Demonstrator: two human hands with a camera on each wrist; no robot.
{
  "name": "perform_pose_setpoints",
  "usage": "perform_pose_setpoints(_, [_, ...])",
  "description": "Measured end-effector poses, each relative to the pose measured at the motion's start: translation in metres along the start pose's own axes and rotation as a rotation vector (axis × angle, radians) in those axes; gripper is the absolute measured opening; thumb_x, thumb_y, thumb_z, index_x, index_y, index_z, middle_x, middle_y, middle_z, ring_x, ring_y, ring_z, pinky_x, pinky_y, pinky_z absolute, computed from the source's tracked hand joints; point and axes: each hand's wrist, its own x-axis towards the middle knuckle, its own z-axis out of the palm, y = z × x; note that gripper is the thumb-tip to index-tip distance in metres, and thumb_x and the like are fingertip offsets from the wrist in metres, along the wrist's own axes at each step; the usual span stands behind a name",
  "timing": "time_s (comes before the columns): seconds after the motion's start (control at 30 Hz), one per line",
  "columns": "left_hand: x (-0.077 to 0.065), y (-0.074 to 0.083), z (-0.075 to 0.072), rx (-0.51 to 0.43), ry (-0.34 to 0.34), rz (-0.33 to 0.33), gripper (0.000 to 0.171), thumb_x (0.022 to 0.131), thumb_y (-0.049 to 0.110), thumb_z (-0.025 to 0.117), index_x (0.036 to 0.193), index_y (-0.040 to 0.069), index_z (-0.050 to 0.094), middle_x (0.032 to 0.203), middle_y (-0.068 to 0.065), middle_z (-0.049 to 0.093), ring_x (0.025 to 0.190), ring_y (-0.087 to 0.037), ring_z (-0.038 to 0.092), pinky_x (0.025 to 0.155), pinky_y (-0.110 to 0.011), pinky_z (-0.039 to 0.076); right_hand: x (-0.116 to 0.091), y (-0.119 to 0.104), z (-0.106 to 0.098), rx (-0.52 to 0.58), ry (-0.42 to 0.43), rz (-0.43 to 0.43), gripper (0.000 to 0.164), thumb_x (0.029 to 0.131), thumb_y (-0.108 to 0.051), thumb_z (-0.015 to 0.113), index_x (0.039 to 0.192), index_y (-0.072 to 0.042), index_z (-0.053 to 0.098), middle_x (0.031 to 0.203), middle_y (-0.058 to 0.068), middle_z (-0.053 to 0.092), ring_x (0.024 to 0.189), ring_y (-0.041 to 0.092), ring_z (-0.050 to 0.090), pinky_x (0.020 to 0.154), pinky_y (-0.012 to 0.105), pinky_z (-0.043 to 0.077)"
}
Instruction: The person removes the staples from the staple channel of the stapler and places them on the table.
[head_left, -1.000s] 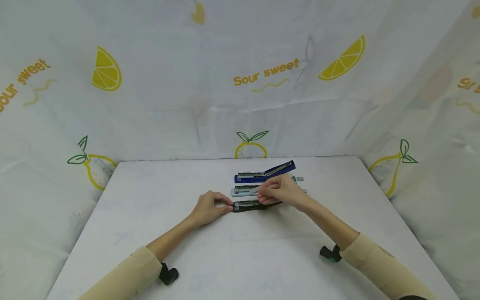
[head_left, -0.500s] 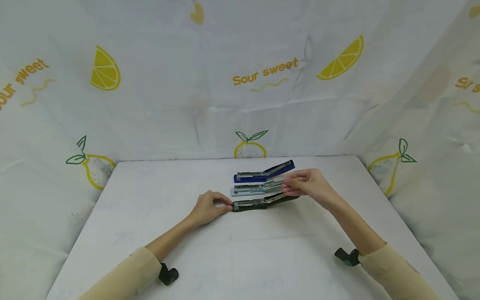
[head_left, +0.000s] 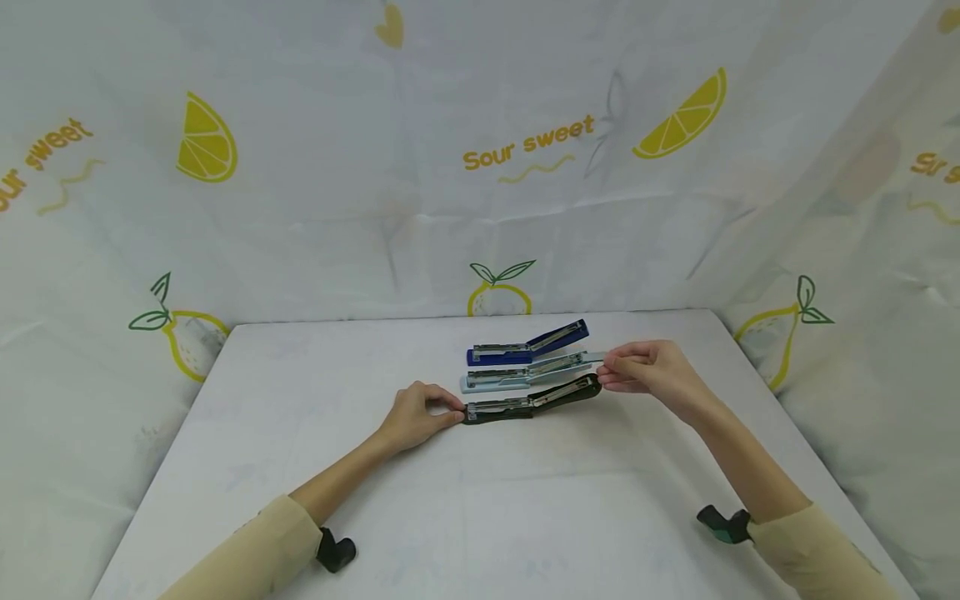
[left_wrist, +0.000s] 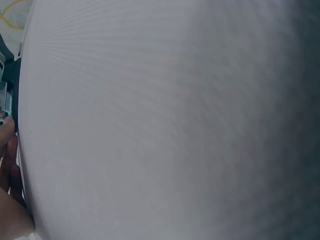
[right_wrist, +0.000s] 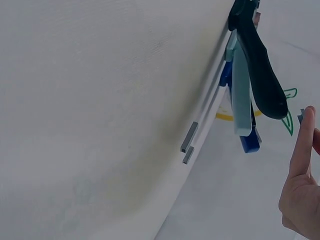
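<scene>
Three opened staplers lie in a row on the white table: a dark blue one (head_left: 499, 357) at the back, a light blue one (head_left: 495, 382) in the middle and a dark green one (head_left: 498, 412) in front. Their metal magazines show, and their right halves tilt up. My left hand (head_left: 420, 417) pinches the left end of the dark green stapler between thumb and fingertips. My right hand (head_left: 652, 371) is just beyond the staplers' raised right ends. Its thumb and fingertips pinch a small grey staple strip (right_wrist: 301, 116), mostly hidden by the fingers in the right wrist view.
In the right wrist view, two grey staple strips (right_wrist: 189, 137) lie on the table near its edge. Behind the table (head_left: 420, 517) hangs a white cloth (head_left: 337, 250) printed with lemons. Black wrist cameras (head_left: 335, 550) sit at both sleeves.
My right hand has moved right, from over the dark green stapler's middle to beyond the raised ends, uncovering the light blue and dark green staplers. The left hand keeps its place.
</scene>
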Motion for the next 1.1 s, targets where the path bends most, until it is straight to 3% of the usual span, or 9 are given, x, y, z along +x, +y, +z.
perform_pose_setpoints(0.3, [-0.001,0.0,0.0,-0.005,0.003,0.001,0.009,0.092,0.025,0.088,0.1,0.028,0.086,0.099,0.013,0.083,0.115,-0.017,0.075,0.11,-0.048,0.051,-0.007,0.014,-0.016,-0.036,0.012,0.069,0.047,0.109,-0.016,0.066,0.135,0.022,0.055,0.101,0.0,0.084,0.094,0.012,0.083,0.088,0.034,0.065])
perform_pose_setpoints(0.5, [0.0,0.0,0.0,-0.001,0.01,-0.002,0.01,0.091,0.024,0.089,0.1,0.028,0.086,0.098,0.013,0.083,0.115,-0.017,0.075,0.11,-0.047,0.051,-0.006,0.028,-0.022,-0.039,-0.001,0.13,0.039,0.109,-0.014,0.065,0.131,0.019,0.059,0.104,0.004,0.084,0.097,0.017,0.083,0.09,0.035,0.065])
perform_pose_setpoints(0.87, [-0.001,0.0,0.001,-0.006,0.005,-0.007,0.01,0.091,0.024,0.089,0.099,0.028,0.085,0.098,0.013,0.083,0.115,-0.017,0.069,0.111,-0.047,0.045,-0.003,0.05,-0.023,-0.075,-0.064,0.188,0.04,0.11,-0.012,0.061,0.133,0.021,0.057,0.11,0.013,0.083,0.095,0.012,0.082,0.088,0.031,0.065])
perform_pose_setpoints(1.1, [0.0,-0.001,0.001,0.0,0.006,-0.004,0.01,0.091,0.024,0.089,0.099,0.029,0.085,0.098,0.014,0.083,0.115,-0.017,0.074,0.11,-0.046,0.049,0.001,0.057,-0.018,-0.087,-0.094,0.241,0.037,0.109,-0.007,0.059,0.132,0.022,0.058,0.105,0.013,0.084,0.093,0.012,0.082,0.085,0.03,0.066])
